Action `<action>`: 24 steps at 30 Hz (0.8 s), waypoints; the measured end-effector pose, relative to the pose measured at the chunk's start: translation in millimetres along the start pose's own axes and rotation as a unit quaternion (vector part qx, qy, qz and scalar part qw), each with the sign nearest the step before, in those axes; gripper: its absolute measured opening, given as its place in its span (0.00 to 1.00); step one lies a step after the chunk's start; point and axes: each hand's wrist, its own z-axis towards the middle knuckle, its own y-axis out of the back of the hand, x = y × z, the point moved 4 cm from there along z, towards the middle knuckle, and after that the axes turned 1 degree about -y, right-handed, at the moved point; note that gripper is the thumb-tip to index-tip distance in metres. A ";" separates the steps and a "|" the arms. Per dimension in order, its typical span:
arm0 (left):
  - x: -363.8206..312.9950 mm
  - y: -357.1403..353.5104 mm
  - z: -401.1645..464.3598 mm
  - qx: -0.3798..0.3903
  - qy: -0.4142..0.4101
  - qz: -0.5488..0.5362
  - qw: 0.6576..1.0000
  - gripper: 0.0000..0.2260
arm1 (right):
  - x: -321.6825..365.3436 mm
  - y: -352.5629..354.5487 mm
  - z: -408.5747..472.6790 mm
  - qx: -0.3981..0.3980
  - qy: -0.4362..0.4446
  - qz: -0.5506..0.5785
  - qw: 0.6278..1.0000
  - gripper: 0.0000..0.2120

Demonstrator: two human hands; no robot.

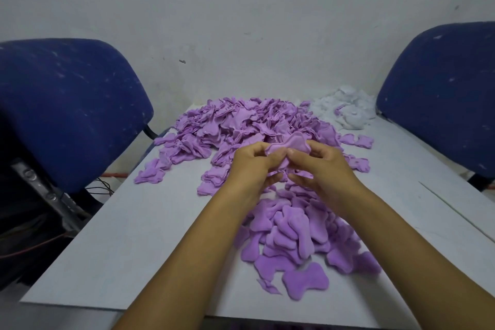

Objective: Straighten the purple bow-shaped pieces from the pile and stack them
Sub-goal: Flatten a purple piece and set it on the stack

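A purple bow-shaped piece (288, 143) is held up over the middle of the white table (139, 244). My left hand (254, 166) pinches its left lobe and my right hand (318, 166) pinches its right lobe, thumbs close together at the centre. Behind the hands lies a big rumpled pile of purple pieces (241, 123). In front, under my forearms, spreads a looser heap of flatter purple pieces (300, 236), with one single bow (305, 282) nearest me.
A clump of white stuffing (348, 110) sits at the table's far right corner. Blue chairs stand to the left (67, 110) and right (442, 94). A white wall rises behind. Cables and dark metal parts (48, 195) lie left of the table.
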 end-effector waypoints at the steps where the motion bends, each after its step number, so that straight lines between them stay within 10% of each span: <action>1: -0.5 2.2 0.1 -0.009 -0.005 0.001 1.000 0.05 | -0.3 -2.2 0.1 0.003 -0.018 0.014 1.000 0.02; 6: -13.3 11.0 0.6 -0.044 -0.065 0.031 0.996 0.11 | -0.3 -14.7 -3.7 0.035 -0.083 0.098 0.991 0.13; 9: -22.2 14.4 0.5 -0.063 -0.096 0.045 0.992 0.14 | 6.6 -25.7 -10.6 0.109 -0.100 0.166 0.975 0.02; 15: -29.7 17.8 -5.5 -0.111 -0.131 0.061 0.983 0.12 | 19.1 -32.7 -23.7 0.275 -0.126 0.143 0.942 0.20; 24: -34.3 9.2 -17.2 -0.013 -0.203 0.121 0.971 0.07 | 20.5 -16.6 -17.4 0.081 0.013 0.007 0.997 0.05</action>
